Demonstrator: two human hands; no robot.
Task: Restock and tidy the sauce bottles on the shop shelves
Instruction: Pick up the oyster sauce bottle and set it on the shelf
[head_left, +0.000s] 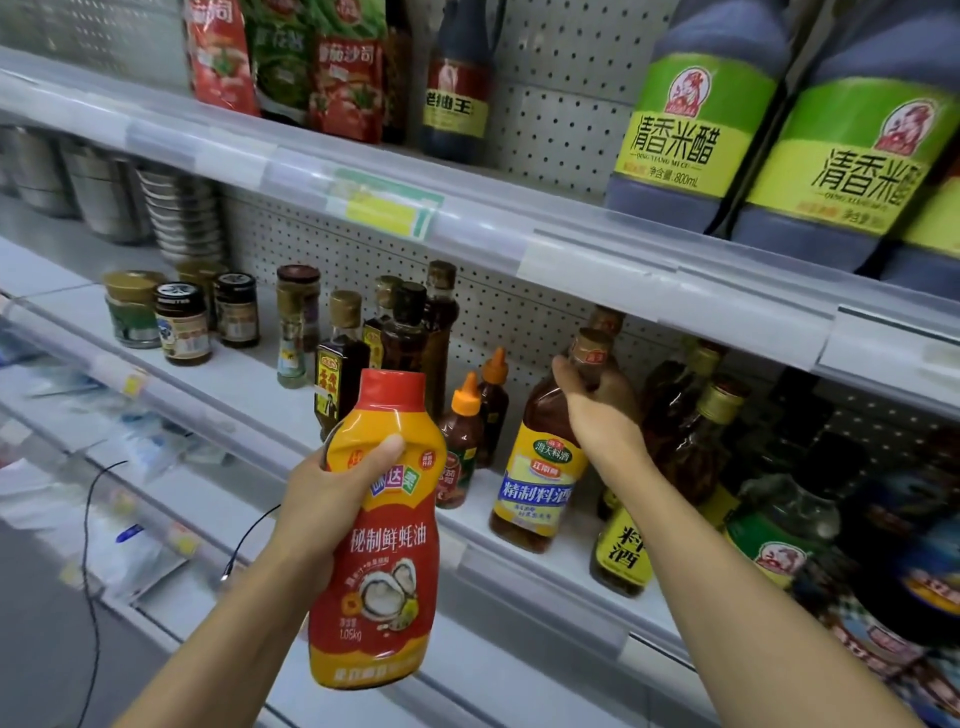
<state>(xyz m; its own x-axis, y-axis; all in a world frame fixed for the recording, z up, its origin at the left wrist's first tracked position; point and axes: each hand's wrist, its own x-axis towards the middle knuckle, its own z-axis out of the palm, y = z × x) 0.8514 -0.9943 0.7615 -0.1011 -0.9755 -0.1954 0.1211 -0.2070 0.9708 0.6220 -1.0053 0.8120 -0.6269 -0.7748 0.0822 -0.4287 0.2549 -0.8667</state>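
Left hand gripping big red-and-yellow oyster sauce bottle at its waist, thumb across front of label, fingers curled round back. Bottle held upright, cap end up, in front of middle shelf, not touching it.

Right hand reaching in under upper shelf, fingers wrapped round neck of cooking wine bottle, just below its gold cap. Bottle w/ yellow-and-blue label, standing on middle shelf nr front edge, leaning slightly right.

Just left of it: two small chili sauce bottles w/ orange nozzle tips, one behind the other. Further left: cluster of dark oil bottles w/ gold and dark caps, tall ones at back by pegboard. Far left on same shelf: group of small jars, gold and black lids.

Right of cooking wine: more brown bottles w/ gold caps, packed close; another yellow-label bottle in front, partly hidden by right forearm. Far right blurred, dark bottles, labels hard to read.

Upper shelf: two large rice vinegar bottles w/ green labels at right, dark soy sauce bottle mid, red and green sauce pouches at left.

Stacked steel bowls at far left behind shelf. Thin black cable hanging at lower left.
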